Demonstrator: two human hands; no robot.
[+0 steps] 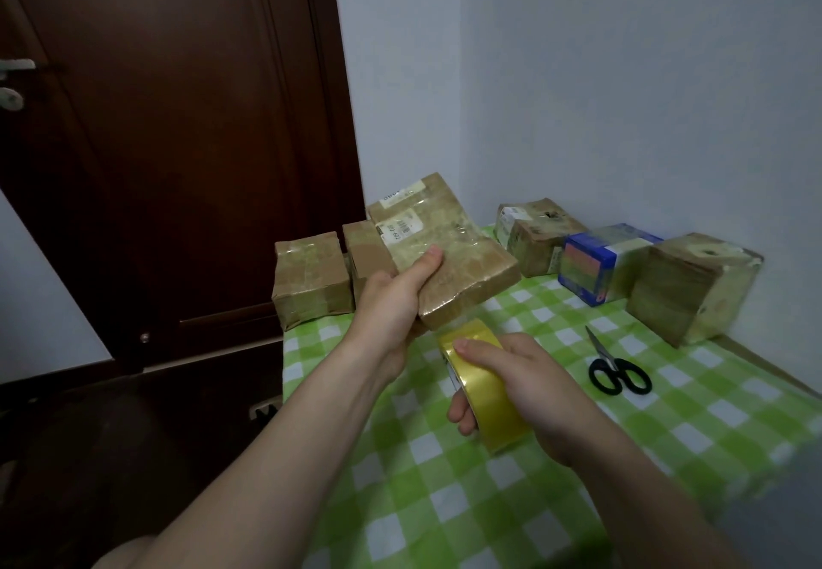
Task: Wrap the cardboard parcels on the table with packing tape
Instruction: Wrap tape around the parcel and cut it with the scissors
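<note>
My left hand grips a flat cardboard parcel by its near left edge, thumb on top, and holds it tilted above the table. The parcel is glossy with tape and carries white labels. Just below its near end, my right hand holds a yellow roll of packing tape, fingers curled round the roll. A clear strip seems to run from the roll up to the parcel's near end.
The table has a green-and-white checked cloth. Two taped parcels stand at its far left edge. A cardboard box, a blue box and a larger brown box line the right wall. Black scissors lie near them. A dark door is left.
</note>
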